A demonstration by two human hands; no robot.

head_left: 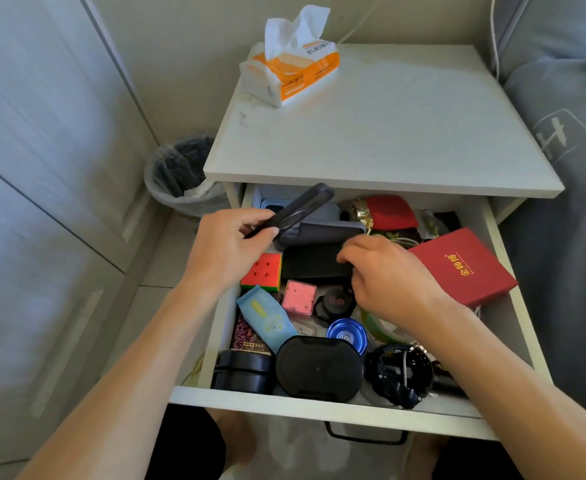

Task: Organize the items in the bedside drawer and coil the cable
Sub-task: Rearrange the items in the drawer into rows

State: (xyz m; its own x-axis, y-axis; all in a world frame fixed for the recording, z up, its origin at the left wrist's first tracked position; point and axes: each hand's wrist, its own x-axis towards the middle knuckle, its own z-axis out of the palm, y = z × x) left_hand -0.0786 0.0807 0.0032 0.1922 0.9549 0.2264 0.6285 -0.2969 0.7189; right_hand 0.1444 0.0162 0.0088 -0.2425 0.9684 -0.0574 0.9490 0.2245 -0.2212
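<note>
The white bedside drawer (322,403) stands pulled open and is full of jumbled items. My left hand (229,244) grips a flat black phone-like case (298,209), lifted and tilted above the drawer's back left. My right hand (388,275) reaches into the middle with curled fingers, touching a flat black box (312,263); whether it holds anything is hidden. Below lie a colourful puzzle cube (262,271), a pink cube (299,297), a blue disc (347,334), a black oval case (319,367) and a red box (464,268). A black cable tangle (398,374) sits front right.
A tissue pack (291,64) lies on the nightstand top (388,126). A lined waste bin (180,174) stands on the floor to the left. A grey bed (568,140) runs along the right side. White closet doors (42,168) fill the left.
</note>
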